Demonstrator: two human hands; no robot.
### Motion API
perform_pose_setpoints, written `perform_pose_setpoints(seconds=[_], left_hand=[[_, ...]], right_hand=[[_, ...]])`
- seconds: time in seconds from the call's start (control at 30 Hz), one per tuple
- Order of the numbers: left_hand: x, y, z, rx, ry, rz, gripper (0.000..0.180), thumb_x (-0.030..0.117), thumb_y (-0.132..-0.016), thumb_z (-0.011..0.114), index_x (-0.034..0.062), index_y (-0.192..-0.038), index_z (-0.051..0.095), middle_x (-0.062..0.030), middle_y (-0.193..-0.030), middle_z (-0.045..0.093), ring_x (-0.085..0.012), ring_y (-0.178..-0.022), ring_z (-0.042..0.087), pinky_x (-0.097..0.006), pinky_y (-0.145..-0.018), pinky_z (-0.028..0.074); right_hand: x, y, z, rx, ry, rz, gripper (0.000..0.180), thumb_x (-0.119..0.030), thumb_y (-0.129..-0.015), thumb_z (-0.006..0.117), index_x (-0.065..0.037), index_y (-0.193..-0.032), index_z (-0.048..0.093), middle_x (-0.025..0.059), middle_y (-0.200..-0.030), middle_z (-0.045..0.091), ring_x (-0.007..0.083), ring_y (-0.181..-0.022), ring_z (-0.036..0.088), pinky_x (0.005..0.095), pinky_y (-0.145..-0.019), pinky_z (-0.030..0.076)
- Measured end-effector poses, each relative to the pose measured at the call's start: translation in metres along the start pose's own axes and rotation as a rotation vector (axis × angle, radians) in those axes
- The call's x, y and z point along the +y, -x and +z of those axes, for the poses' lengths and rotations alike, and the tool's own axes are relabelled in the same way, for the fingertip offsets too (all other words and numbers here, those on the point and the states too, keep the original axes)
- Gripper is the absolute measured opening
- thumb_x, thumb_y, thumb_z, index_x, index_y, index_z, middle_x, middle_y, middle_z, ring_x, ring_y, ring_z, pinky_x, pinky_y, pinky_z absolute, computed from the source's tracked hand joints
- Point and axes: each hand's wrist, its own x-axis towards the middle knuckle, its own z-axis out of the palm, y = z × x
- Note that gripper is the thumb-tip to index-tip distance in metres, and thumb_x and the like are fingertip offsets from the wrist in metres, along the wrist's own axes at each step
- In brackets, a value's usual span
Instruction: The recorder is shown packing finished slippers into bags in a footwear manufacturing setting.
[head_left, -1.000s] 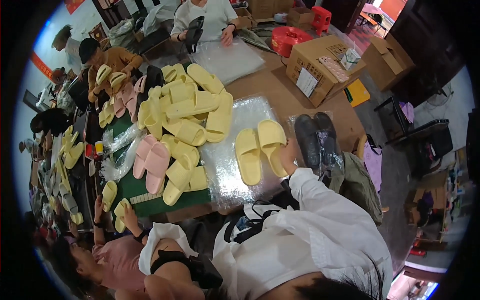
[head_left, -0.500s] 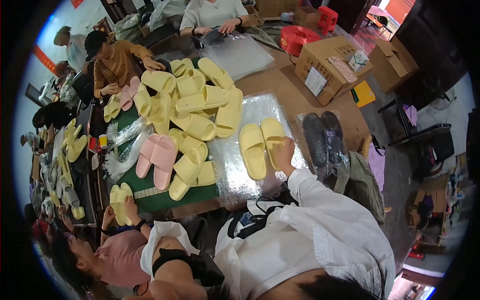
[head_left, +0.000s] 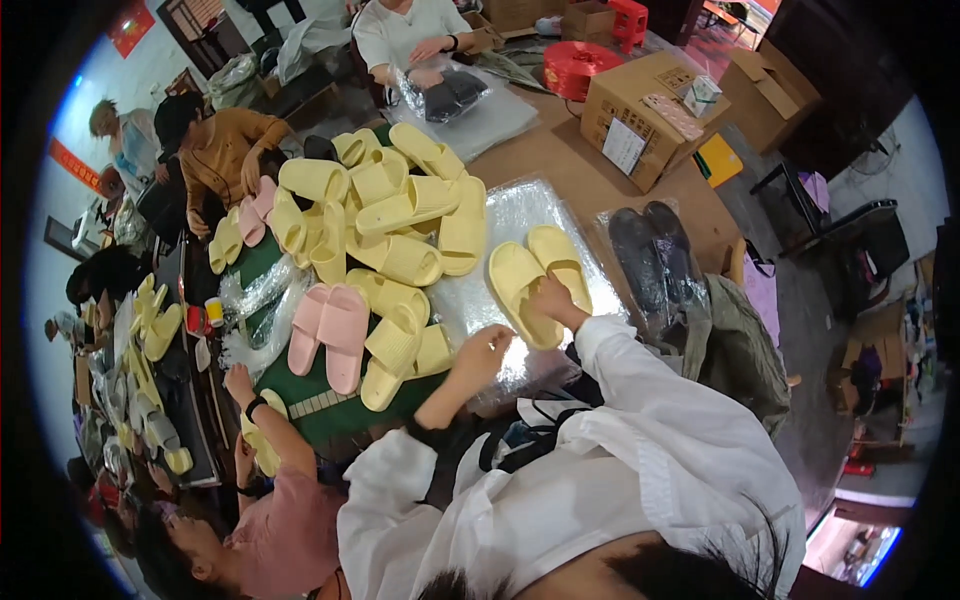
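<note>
A pair of yellow slippers (head_left: 513,270) lies side by side, toes tilted up-left, on a stack of clear plastic bags (head_left: 498,212). My right hand (head_left: 552,300) reaches in over the pair, its fingers closed at the straps where the two meet; the fingertips are partly hidden. Just left of the slippers, my left hand (head_left: 483,355) hovers above the bags, fingers loosely bent and apart, with nothing visible in them. To the right, dark slippers (head_left: 650,258) lie in a clear bag. A heap of loose yellow slippers (head_left: 408,205) and a pink pair (head_left: 328,332) sit to the left.
A cardboard box (head_left: 640,120) stands at the far right, beside a red roll of strapping (head_left: 580,70). Across the table a person in white handles a bagged dark item (head_left: 455,95). Co-workers in brown and pink sit to the left. Crumpled plastic (head_left: 265,310) lies on the green mat.
My left hand has come into view beside the slippers. My right hand has shifted left, and the slippers are now closer together and turned. The person in pink has raised an arm.
</note>
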Motion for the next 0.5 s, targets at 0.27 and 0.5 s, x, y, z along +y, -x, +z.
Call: perform_pose_setpoints(seconds=[0.27,0.5], left_hand=[[-0.123,0.006,0.09,-0.283,-0.799,0.264,0.038,0.02,-0.078,0.05,0.0154,-0.116,0.056,-0.0215,-0.13,0.037,-0.0432,-0.115,0.038,-0.051,-0.091,0.034],[-0.138,-0.005,0.121,-0.308,-0.978,0.256,0.05,0.025,-0.083,0.044,0.0081,-0.129,0.041,-0.0234,-0.139,0.024,-0.0466,-0.124,0.023,-0.06,-0.097,0.018]], right_hand=[[0.0,0.105,-0.071,0.176,-0.512,-0.117,0.036,-0.011,-0.08,0.056,0.0,-0.114,0.053,0.0132,-0.112,0.056,0.0221,-0.115,0.043,0.0303,-0.095,0.034],[0.016,0.198,-0.148,-0.047,-0.717,0.092,0.045,0.0,-0.079,0.053,0.001,-0.124,0.045,0.0033,-0.119,0.052,0.0129,-0.105,0.049,0.0266,-0.092,0.036]])
